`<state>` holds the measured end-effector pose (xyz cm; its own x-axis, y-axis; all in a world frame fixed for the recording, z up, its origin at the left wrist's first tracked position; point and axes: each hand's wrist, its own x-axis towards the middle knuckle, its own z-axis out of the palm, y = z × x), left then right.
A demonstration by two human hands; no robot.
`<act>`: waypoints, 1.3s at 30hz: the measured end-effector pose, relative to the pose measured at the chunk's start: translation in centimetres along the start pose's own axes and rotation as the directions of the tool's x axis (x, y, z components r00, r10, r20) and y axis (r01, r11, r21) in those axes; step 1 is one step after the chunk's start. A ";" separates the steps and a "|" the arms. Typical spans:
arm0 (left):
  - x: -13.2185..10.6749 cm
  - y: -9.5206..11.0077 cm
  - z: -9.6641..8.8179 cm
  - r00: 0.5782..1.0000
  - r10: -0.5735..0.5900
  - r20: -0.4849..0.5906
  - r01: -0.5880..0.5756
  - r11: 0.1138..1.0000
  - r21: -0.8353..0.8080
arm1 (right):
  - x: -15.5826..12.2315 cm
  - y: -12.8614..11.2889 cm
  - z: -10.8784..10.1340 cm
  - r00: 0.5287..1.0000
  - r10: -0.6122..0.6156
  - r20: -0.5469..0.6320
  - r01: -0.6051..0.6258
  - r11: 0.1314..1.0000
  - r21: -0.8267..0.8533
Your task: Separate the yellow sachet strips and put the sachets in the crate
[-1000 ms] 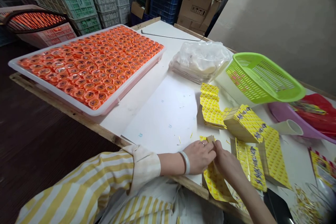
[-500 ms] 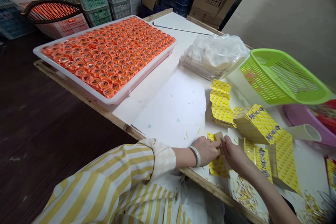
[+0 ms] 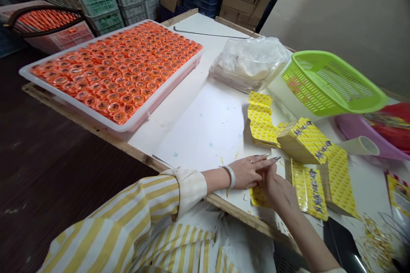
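Note:
A yellow patterned card (image 3: 259, 197) lies near the table's front edge, mostly covered by both hands. My left hand (image 3: 248, 173) rests over its far part, with the index and middle fingers stretched out to the right and a ring on one finger. Against those fingers, my right hand (image 3: 280, 187) is curled closed at the card's edge; its fingertips are hidden. To the right lie a flat yellow bundle (image 3: 309, 190) and yellow card stacks (image 3: 304, 140) with handwriting on top. Behind them is another pile of yellow folded cards (image 3: 262, 121).
A white tray (image 3: 128, 127) packed with orange-capped items fills the table's left side. Farther back are a clear plastic bag (image 3: 250, 62), a green basket (image 3: 333, 81), a purple basin (image 3: 349, 126) and a white tube (image 3: 361, 146). Yellow scraps (image 3: 379, 243) lie at right.
The raised pale flap between my hands is now hidden. My left fingers have straightened out over the card, and my right hand has curled in against them. The view has shifted slightly right.

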<state>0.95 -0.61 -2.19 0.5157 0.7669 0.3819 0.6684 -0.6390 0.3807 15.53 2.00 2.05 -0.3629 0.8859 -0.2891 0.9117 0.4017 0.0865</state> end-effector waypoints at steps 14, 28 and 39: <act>-0.5 0.2 0.5 0.999 0.042 -0.011 -0.043 0.994 -0.099 | -6.2 1.1 4.5 0.951 0.216 -0.219 0.013 0.684 0.730; -0.8 0.9 -1.6 0.991 -0.135 0.010 0.127 0.903 -0.411 | -6.2 -0.6 5.2 0.922 -0.038 -0.385 0.118 0.975 0.187; -0.2 1.2 -1.5 0.955 -0.289 0.059 0.287 0.860 -0.423 | -6.7 2.6 1.9 0.969 -0.146 -0.199 0.238 0.762 0.602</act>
<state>0.87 -1.67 -0.55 0.3309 0.9211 0.2050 0.4956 -0.3545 0.7929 20.73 -3.32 2.39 -0.5229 0.8461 -0.1030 0.7246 0.3777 -0.5765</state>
